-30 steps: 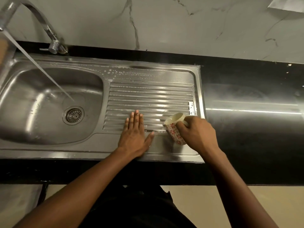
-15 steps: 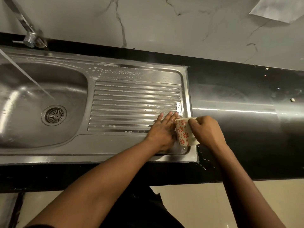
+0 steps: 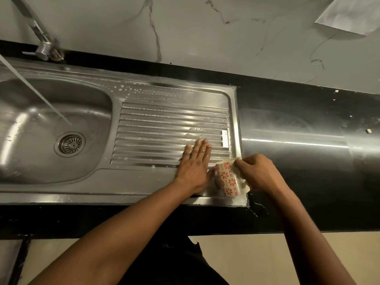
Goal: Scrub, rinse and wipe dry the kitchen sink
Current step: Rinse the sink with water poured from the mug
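The steel sink (image 3: 144, 182) has a bowl with a round drain (image 3: 71, 144) on the left and a ribbed draining board (image 3: 160, 130) on the right. Soap bubbles dot the board's far rim. My left hand (image 3: 194, 165) lies flat, fingers straight, on the wet near right part of the board. My right hand (image 3: 260, 173) grips a cream cup with red flowers (image 3: 228, 179), tipped on its side at the sink's near right corner. A thin stream of water falls from the tap (image 3: 44, 48) into the bowl.
A black counter (image 3: 308, 151) runs to the right of the sink, with small crumbs near its far edge. A marbled wall rises behind. A pale sheet (image 3: 349, 15) sits at the top right. Water pools at the counter's front edge beside the cup.
My left hand slid right across the draining board, then shifted slightly back onto the ribs. The cup in my right hand moved to the sink's near right corner and tipped further.
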